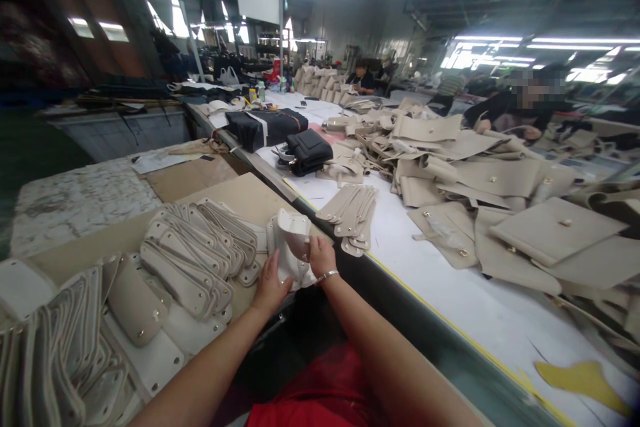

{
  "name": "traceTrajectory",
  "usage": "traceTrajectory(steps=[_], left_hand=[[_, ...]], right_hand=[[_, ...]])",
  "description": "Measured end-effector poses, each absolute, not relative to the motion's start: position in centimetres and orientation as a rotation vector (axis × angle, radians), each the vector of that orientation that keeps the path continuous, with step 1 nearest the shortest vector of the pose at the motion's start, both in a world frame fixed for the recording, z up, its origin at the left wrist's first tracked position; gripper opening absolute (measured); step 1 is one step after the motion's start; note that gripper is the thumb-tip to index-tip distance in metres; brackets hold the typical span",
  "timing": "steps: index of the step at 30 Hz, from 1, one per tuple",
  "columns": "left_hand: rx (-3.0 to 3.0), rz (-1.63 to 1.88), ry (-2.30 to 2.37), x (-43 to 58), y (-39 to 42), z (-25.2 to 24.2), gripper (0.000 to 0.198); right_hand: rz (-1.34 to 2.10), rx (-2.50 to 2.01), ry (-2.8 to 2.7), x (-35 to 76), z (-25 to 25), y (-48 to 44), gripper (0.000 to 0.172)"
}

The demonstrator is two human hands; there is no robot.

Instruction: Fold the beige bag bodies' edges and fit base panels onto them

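Beside the white tabletop (425, 273), hands (323, 257) hold a pale piece (294, 224).

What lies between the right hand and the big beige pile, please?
The head view shows the table's dark edge and a small stack of strips.

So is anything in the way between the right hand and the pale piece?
Nothing visible is: the right hand grips the pale piece by its edge. The left hand is close by.
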State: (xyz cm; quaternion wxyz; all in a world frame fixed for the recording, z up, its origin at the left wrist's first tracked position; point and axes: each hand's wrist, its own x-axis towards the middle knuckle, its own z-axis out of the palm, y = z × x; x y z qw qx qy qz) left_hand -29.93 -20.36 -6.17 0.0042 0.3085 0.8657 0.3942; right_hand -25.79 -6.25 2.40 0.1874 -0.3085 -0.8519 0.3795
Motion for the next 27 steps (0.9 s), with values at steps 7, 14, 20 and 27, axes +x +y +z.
traceTrajectory(steps=[7, 14, 20, 27], left_hand=[[1.075, 0.886, 2.814, -30.0, -20.3, -4.0, 0.044], [1.108, 0.254, 2.800, -29.5, -18.2, -2.0, 0.050], [0.991, 0.221, 2.855, -31.1, -16.8, -1.1, 0.055], [0.866, 0.485, 2.802, -32.0, -16.9, 0.4, 0.067]], right_hand=[[0.968, -0.736, -1.864, -20.1, 10.2, -4.0, 0.033], [1.006, -0.874, -1.624, -10.0, 13.1, -4.6, 0.037], [0.214, -0.949, -1.870, -2.1, 15.3, -3.8, 0.028], [-0.426, -0.968, -2.161, 11.1, 9.7, -2.8, 0.056]])
